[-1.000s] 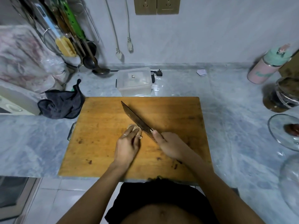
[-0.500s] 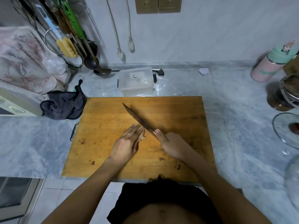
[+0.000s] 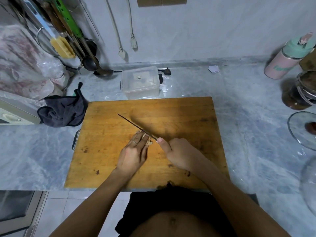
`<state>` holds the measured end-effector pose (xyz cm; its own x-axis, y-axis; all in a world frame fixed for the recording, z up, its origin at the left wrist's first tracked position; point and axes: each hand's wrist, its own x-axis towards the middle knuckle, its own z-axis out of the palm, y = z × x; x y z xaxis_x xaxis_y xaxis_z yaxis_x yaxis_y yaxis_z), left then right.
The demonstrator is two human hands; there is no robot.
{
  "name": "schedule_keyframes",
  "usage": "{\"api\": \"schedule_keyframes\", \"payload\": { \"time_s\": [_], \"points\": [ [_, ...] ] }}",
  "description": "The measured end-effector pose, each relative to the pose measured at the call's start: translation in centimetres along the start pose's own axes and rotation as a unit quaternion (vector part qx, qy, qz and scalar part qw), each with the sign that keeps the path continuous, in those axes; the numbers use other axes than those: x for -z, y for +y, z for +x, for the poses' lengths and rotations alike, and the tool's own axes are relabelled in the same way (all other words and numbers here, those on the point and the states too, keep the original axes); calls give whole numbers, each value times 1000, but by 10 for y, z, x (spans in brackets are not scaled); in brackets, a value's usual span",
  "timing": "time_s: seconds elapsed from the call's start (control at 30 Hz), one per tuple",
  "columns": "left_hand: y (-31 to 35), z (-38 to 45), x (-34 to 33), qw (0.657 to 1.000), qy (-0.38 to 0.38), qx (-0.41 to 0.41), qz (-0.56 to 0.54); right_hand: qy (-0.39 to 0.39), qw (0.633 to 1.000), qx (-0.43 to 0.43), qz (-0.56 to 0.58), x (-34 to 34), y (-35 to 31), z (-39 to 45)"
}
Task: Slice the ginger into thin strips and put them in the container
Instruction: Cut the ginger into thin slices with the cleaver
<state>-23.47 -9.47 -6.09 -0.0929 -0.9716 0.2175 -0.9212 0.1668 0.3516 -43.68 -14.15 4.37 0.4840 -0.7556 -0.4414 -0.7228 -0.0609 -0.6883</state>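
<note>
On the desk (image 3: 256, 103) lies the cutting board (image 3: 179, 117), with the container (image 3: 141, 82) just beyond its far edge. The right hand (image 3: 181, 153) grips the knife (image 3: 136, 126), blade angled far-left. The left hand (image 3: 132, 153), nearer, presses the ginger (image 3: 149, 141) with curled fingers, touching the blade's left.

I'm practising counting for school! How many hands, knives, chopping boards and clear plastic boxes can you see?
Hands: 2, the left hand and the right hand
Knives: 1, the knife
Chopping boards: 1, the chopping board
Clear plastic boxes: 1, the container
Total: 5
</note>
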Motion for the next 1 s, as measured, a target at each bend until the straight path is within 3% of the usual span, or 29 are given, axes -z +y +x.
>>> {"api": "schedule_keyframes", "payload": {
  "time_s": [1.0],
  "points": [
    [4,-2,-15,996,87,18,-6,-33,998,0,-48,14,-15,1]
  ]
}}
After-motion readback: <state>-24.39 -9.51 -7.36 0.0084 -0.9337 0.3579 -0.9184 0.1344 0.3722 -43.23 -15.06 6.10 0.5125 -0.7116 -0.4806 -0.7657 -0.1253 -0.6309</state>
